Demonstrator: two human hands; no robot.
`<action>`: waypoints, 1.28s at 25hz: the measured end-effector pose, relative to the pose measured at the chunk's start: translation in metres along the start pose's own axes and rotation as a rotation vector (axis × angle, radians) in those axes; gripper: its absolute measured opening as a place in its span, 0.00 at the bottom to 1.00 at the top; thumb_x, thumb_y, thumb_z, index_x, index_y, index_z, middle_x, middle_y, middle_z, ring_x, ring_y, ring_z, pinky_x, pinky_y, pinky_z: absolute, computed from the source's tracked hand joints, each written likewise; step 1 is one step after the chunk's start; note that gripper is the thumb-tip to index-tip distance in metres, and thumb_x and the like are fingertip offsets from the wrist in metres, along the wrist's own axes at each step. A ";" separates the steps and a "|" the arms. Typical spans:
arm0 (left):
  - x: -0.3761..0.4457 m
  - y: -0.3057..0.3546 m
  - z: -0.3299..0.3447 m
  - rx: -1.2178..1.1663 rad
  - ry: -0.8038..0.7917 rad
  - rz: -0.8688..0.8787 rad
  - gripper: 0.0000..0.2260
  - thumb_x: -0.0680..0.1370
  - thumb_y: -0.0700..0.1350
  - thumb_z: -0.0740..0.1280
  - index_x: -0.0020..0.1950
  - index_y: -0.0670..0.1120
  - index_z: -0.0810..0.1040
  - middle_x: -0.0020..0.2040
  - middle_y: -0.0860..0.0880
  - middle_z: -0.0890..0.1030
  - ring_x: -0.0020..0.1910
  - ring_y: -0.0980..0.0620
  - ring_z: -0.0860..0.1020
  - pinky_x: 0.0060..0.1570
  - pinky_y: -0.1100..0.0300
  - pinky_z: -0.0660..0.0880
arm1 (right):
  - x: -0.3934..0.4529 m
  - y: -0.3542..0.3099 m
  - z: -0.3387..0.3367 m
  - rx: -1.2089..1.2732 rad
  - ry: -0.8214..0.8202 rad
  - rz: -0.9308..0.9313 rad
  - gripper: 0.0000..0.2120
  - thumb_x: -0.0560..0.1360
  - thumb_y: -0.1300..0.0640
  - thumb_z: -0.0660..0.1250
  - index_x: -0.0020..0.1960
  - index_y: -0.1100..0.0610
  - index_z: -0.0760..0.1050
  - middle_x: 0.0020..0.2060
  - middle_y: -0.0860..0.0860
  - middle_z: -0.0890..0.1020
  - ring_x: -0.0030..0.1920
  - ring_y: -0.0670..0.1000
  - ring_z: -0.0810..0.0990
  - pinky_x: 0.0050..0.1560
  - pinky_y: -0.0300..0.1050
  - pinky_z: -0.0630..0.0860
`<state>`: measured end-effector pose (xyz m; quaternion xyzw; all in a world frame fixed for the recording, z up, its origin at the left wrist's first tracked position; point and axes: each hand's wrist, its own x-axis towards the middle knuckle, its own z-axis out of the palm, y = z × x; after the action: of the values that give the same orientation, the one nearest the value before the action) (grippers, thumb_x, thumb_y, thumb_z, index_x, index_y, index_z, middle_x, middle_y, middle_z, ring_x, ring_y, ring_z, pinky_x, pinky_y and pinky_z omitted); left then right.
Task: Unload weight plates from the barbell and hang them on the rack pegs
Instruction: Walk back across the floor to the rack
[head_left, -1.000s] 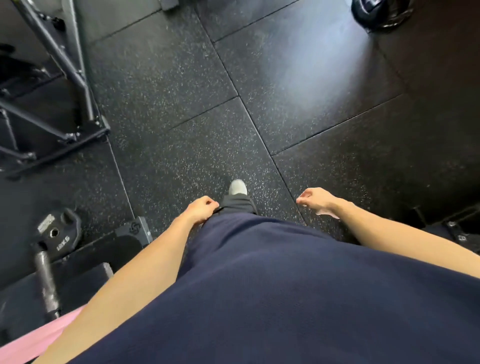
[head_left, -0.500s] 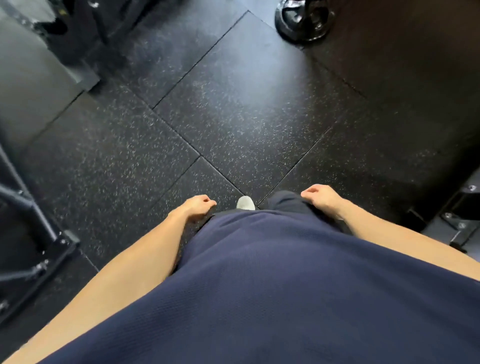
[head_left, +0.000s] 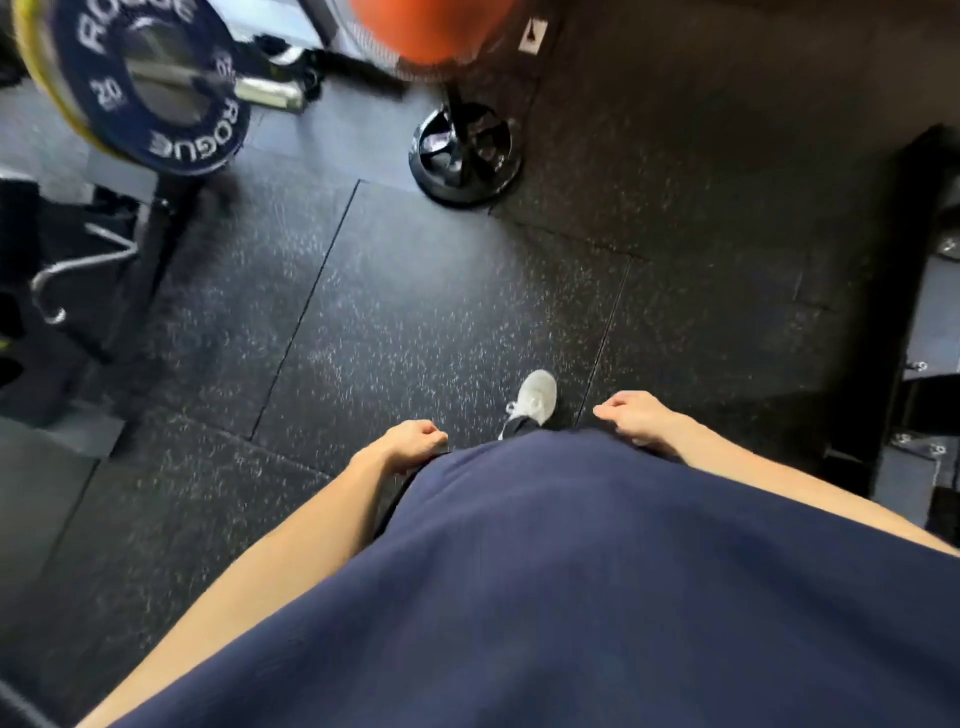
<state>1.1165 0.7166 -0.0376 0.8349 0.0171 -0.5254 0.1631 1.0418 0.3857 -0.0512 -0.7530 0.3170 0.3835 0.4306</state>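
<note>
Blue plate (head_left: 156, 88) sits on the bar (head_left: 260, 91) at top left, a yellow plate (head_left: 39, 78) just behind it, well away from both hands. Left hand (head_left: 410, 444) hangs loosely curled, holding nothing; right hand (head_left: 636, 415) likewise, fingers relaxed. One grey shoe (head_left: 535, 397) is planted on the floor (head_left: 415, 312) between them.
</note>
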 end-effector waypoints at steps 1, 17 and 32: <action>0.009 0.019 -0.025 0.017 0.020 0.028 0.12 0.79 0.51 0.60 0.54 0.46 0.79 0.55 0.46 0.81 0.49 0.47 0.78 0.46 0.58 0.74 | 0.012 -0.019 -0.021 0.003 0.011 -0.013 0.10 0.77 0.50 0.67 0.50 0.56 0.78 0.40 0.52 0.77 0.34 0.48 0.71 0.34 0.41 0.67; 0.244 0.321 -0.334 0.019 0.029 0.072 0.12 0.79 0.52 0.63 0.53 0.44 0.79 0.50 0.45 0.79 0.47 0.47 0.77 0.48 0.56 0.73 | 0.217 -0.213 -0.306 0.024 0.084 0.103 0.12 0.76 0.45 0.65 0.53 0.52 0.76 0.53 0.51 0.80 0.52 0.54 0.78 0.59 0.52 0.74; 0.399 0.678 -0.520 0.347 0.005 0.285 0.12 0.79 0.54 0.64 0.56 0.49 0.79 0.56 0.48 0.80 0.56 0.48 0.77 0.59 0.55 0.72 | 0.349 -0.312 -0.589 0.274 0.240 0.146 0.13 0.78 0.49 0.65 0.57 0.56 0.77 0.57 0.54 0.79 0.53 0.52 0.76 0.53 0.46 0.72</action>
<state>1.8838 0.1691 -0.0120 0.8457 -0.1915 -0.4900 0.0898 1.6496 -0.0569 -0.0243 -0.7025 0.4691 0.2746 0.4593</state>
